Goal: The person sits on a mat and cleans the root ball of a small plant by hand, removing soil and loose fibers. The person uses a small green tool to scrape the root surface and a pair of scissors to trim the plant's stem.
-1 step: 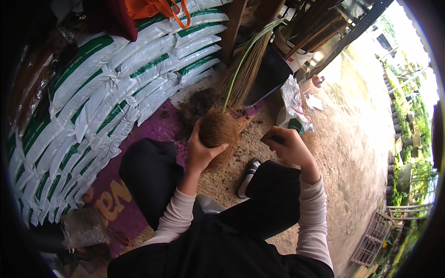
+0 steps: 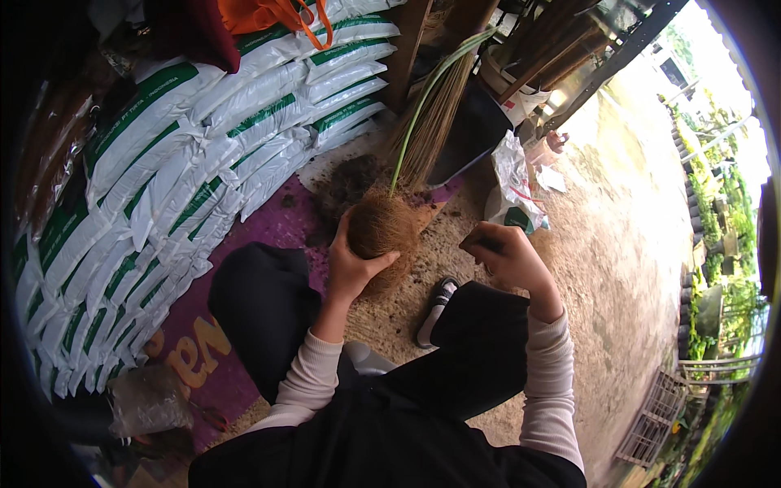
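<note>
A round ball of brown fibre [image 2: 381, 230] with loose strands rests in my left hand [image 2: 351, 259], whose fingers and thumb wrap round its left and near sides. From its top rises a long green stalk [image 2: 404, 145] that bends to the right at its upper end. To the right of the ball and apart from it, my right hand [image 2: 506, 252] is closed, with its fingers curled together. The fingertips look dark, and whatever they may pinch is too small to make out.
White and green sacks [image 2: 203, 154] are stacked on the left, with an orange bag [image 2: 268, 15] on top. Dark loose fibre [image 2: 350, 183] lies beyond the ball, near a stick broom [image 2: 435, 122]. A crumpled white plastic bag [image 2: 514, 183] lies right of it. Scissors [image 2: 213, 419] sit at lower left.
The fibre ball and its stalk have shifted very slightly to the left. The fingers of my right hand have moved a little; both hands stay in nearly the same place.
</note>
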`<state>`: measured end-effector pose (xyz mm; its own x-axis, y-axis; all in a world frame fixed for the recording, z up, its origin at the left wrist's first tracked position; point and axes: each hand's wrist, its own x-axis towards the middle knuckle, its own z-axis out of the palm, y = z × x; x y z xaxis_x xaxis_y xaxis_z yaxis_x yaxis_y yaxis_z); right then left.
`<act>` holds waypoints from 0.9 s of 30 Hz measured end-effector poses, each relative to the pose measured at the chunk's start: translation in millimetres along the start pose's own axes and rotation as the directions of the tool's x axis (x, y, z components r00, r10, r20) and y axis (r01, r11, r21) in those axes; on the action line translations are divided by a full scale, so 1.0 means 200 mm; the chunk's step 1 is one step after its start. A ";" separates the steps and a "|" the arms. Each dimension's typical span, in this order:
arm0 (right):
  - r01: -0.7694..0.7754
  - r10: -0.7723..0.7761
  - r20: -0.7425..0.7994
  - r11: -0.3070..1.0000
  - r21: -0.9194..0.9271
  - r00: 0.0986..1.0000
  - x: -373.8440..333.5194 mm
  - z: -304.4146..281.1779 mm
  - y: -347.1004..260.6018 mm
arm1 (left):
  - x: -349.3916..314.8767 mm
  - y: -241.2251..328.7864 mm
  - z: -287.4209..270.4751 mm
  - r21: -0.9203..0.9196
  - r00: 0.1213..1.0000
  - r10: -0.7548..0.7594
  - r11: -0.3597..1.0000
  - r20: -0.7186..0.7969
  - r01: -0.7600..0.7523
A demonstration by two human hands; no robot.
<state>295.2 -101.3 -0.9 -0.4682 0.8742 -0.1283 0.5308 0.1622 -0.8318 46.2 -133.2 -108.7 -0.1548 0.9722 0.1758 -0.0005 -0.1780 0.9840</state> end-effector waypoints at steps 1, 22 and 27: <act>-0.017 0.017 0.018 0.999 0.034 1.000 -0.01 -0.02 0.03 | 0.00 0.03 0.00 -0.126 0.997 -0.062 0.990 0.034 0.066; 0.067 -0.029 0.199 0.980 -0.189 0.980 0.09 -0.05 0.21 | -0.17 0.07 -0.03 -0.619 0.763 0.053 0.622 0.644 0.479; 0.156 -0.107 0.261 0.972 -0.177 0.959 0.24 0.03 0.17 | -0.20 0.08 0.00 -0.470 0.648 0.056 0.736 0.760 0.487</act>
<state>286.4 -55.8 -38.4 -0.6903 0.7019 -0.1754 0.5675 0.3750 -0.7330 52.9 -174.5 -100.7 0.6504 0.7353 0.1907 -0.5397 0.2707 0.7971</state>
